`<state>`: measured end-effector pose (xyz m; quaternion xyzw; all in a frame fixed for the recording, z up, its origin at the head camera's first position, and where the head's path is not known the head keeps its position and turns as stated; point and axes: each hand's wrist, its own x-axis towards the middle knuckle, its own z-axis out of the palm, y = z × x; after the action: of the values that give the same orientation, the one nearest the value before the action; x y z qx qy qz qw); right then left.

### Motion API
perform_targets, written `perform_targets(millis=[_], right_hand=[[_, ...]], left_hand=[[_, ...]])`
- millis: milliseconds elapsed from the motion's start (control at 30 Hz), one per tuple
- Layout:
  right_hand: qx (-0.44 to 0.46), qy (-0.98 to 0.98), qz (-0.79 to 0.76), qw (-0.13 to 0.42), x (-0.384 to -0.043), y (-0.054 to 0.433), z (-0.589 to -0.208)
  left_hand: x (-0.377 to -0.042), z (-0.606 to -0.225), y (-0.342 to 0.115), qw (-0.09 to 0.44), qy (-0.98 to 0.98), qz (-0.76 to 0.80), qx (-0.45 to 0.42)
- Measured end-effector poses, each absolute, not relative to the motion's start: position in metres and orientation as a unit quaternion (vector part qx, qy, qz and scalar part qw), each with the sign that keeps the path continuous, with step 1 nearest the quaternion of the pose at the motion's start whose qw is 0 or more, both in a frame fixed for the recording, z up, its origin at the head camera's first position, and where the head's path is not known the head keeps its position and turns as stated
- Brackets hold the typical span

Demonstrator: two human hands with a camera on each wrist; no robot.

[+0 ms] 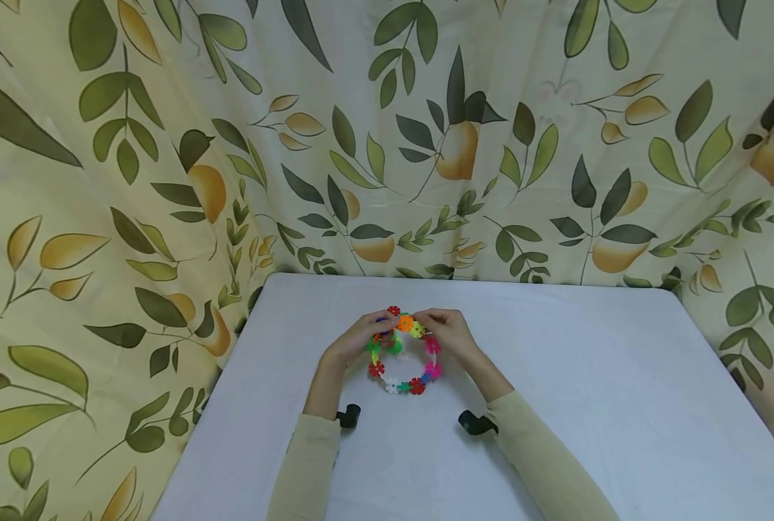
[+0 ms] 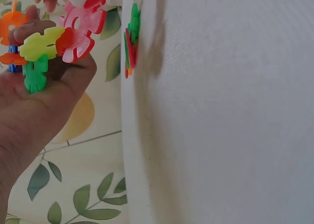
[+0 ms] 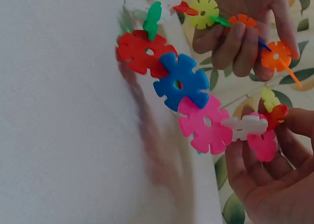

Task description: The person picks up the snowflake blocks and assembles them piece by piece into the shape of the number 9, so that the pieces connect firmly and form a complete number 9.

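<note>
Two beige sleeves run up from the near side of the chain, wrists bent inward. The left hand is at the chain's far left, the right hand at its far right, palms facing in. Both hands grip the chain: the left one's fingers are curled round it near one end, the right one's thumb and fingers pinch it near the other, and the two stand a little apart. From the head, the chain looks like a nearly closed loop over the bench; the right wrist view shows its ends near each other but not touching, an orange disc at the left hand, a yellow disc at the right. The left wrist view shows a few loose pieces edge-on below the chain, seemingly lying on the bench. The chain is made of flat, notched, flower-like plastic discs slotted crosswise, each with a centre hole: red, blue, pink, white, green, yellow and orange. A leaf-print curtain hangs beyond it.
</note>
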<state>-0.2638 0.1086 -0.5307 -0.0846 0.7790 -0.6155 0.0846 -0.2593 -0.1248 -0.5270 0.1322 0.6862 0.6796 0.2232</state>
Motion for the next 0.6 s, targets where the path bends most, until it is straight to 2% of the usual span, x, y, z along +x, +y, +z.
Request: perform_targets(millis=[200,600], right_hand=[[-0.074,0.77,-0.627,0.091,-0.265,0.11,-0.531],[-0.064,0.79,-0.594,0.139,-0.275,0.11,-0.539]], left_hand=[[-0.259,-0.528,-0.127,0.215,0.698,0.672,0.126],[-0.257,-0.528,-0.134,0.208,0.726,0.646,0.108]])
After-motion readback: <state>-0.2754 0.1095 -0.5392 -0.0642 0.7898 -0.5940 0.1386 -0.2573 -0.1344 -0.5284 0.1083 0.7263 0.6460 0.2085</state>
